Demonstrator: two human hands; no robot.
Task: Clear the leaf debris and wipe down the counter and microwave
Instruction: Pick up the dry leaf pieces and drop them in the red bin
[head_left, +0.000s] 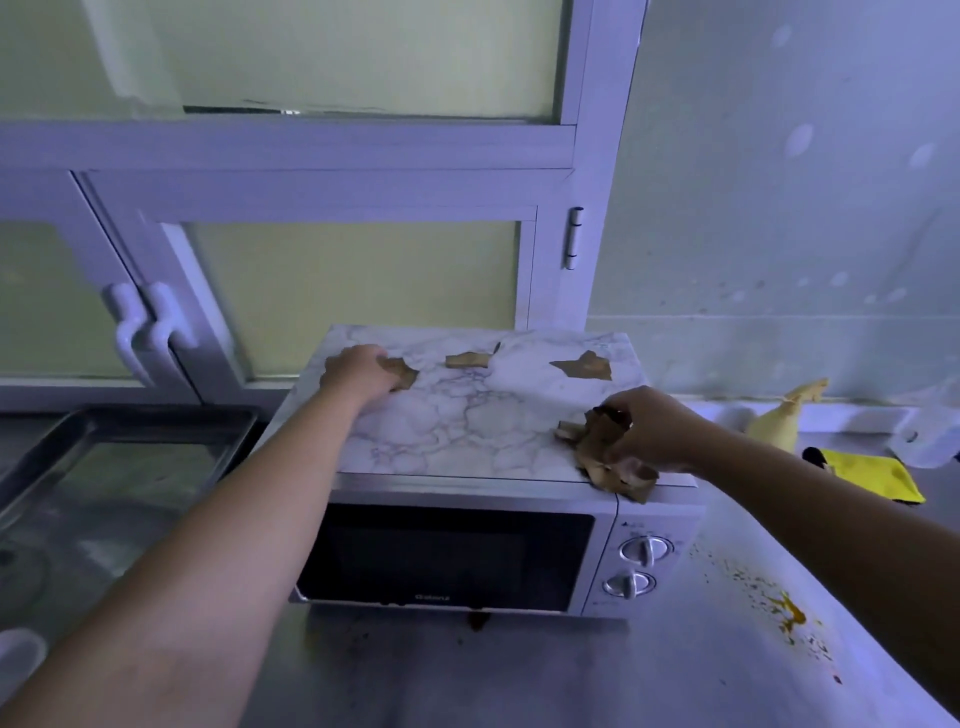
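Steel counter (519, 675) nearest, dull and smeared, with orange-brown crumbs and a spill (789, 616) at right front, not yet wiped. Standing on it, microwave (447, 551), dark door shut, two dials at right, marble-patterned top. On the near right corner of that top, right hand (649, 431) closed around a crumpled wad of dry leaves (613, 457), part of the wad hanging past the edge; likely to shed brittle bits onto the counter if squeezed harder or lifted fast. Farther back at left, left hand (358, 371) curled over a brown leaf piece (402, 371), fingers mostly hidden, grip unclear; piece could slide on the slick top rather than lift. Two more scraps loose toward the back: one centre (467, 360), one right (584, 365), easily swept off the rear edge by a passing arm. Beyond, yellow packet (867, 473) on the counter and frosted window (353, 291) behind.
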